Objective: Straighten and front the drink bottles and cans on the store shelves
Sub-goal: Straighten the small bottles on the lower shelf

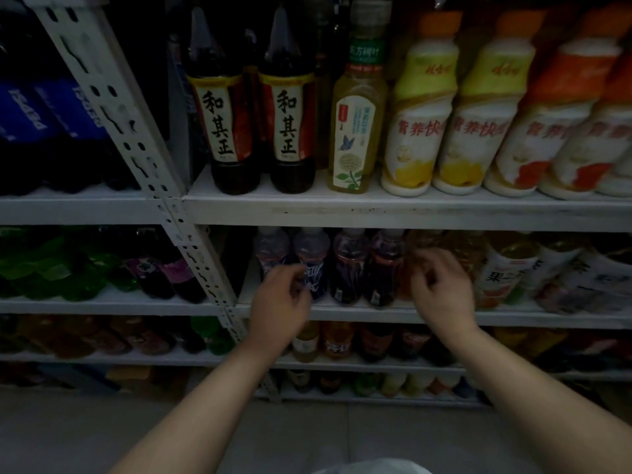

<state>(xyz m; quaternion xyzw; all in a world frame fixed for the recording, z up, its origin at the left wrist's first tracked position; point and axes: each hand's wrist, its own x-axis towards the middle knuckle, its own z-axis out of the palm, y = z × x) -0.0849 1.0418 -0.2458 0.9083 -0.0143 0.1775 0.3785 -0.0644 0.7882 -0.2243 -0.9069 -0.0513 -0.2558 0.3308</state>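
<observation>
At the far left, green bottles [51,268] and purple-labelled bottles [178,273] stood in the neighbouring bay. The slotted upright post [201,265] closed them off from the bay you worked in. Just right of that post, the middle shelf [376,313] had a dark open gap at its left end before the first bottle.

Your left hand [278,302] hung in front of the shelf's front edge with its fingers curled. The thumb and forefinger were close to the blue-labelled bottle [313,254], but blur hid whether they pinched it or only came near. That bottle and a clear-topped bottle [272,249] on its left stood upright, side by side, close to the front edge.

Next right, two dark-purple bottles [349,268] stood upright at the front edge, touching each other. Your right hand [441,289] was curled in front of an amber bottle [424,242] and covered most of it. I couldn't tell whether the fingers gripped it.

Right of that hand, white-labelled juice bottles [506,268] crowded toward the shelf's right end. The upper shelf [376,212] had its front lip just over the bottle caps, leaving little headroom.
</observation>
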